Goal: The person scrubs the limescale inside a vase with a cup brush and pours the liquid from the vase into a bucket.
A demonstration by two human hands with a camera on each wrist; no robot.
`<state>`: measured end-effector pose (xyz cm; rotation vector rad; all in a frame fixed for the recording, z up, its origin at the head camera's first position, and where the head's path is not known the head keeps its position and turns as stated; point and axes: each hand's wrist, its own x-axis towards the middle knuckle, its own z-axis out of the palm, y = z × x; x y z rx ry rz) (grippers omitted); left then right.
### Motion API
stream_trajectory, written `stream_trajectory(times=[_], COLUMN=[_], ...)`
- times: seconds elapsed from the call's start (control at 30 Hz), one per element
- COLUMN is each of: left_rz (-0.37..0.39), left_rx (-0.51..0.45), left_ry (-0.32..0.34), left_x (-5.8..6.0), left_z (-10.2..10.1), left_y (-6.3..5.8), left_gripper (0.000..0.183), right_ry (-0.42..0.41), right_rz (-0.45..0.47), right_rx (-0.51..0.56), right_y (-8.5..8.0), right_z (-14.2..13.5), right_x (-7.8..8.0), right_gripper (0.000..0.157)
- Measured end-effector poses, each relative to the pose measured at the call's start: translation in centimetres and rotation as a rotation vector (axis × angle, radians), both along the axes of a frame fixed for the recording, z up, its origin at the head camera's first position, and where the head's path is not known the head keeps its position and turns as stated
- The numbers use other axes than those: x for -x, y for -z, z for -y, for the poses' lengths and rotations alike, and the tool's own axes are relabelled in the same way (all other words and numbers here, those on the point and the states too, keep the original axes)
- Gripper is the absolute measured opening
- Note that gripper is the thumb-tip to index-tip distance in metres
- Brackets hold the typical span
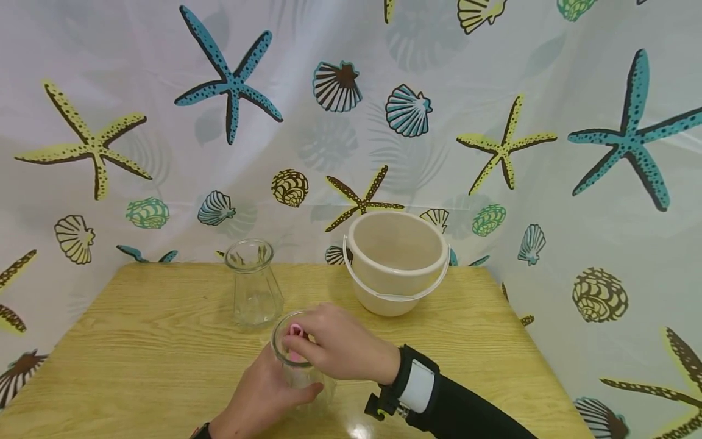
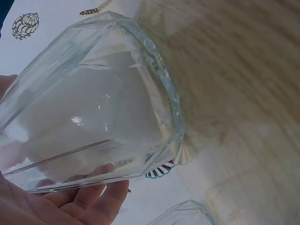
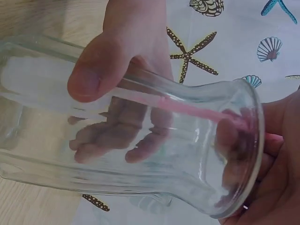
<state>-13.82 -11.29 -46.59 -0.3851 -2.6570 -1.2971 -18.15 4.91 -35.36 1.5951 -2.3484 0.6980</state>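
My left hand (image 1: 265, 390) grips a clear faceted glass jar (image 1: 323, 390) from its left side, thumb across the front. In the right wrist view the jar (image 3: 197, 154) lies slantwise, with the left hand's thumb and fingers wrapped around its body. My right hand (image 1: 345, 344) is at the jar's mouth, its fingers curled round the pink handle of a bottle brush (image 1: 296, 330). Through the glass, the brush (image 3: 192, 110) runs down inside the jar, turning white towards a pale head near the base. In the left wrist view a large white shape shows through the jar's base (image 2: 154, 51).
A second glass jar (image 1: 258, 299) stands upright behind the hands, to the left. A cream bucket (image 1: 384, 299), its handle hanging down in front, stands at the back right of the wooden table (image 1: 164, 347). A cloth (image 1: 351, 140) with starfish and shells hangs behind and beside it.
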Motion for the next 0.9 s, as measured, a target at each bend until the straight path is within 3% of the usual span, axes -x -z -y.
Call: stream_trajectory(times=[0.23, 0.37, 0.6, 0.9], left_rz=[-0.018, 0.016, 0.038, 0.018], left_rx=[0.027, 0.027, 0.029, 0.01], left_ry=[-0.035, -0.066, -0.082, -0.063], left_x=[-0.19, -0.25, -0.19, -0.13], left_z=[-0.01, -0.09, -0.33, -0.18], left_y=[0.19, 0.17, 0.17, 0.32], left_gripper=[0.094, 0.097, 0.093, 0.087], right_ry=[0.016, 0.045, 0.139, 0.119], right_rz=[-0.049, -0.096, -0.219, -0.178], right_rx=[0.038, 0.063, -0.014, -0.047], right_y=[0.43, 0.61, 0.69, -0.02], right_z=[0.48, 0.48, 0.06, -0.4], right_x=[0.43, 0.64, 0.73, 0.26], right_gripper=[0.02, 0.017, 0.02, 0.032])
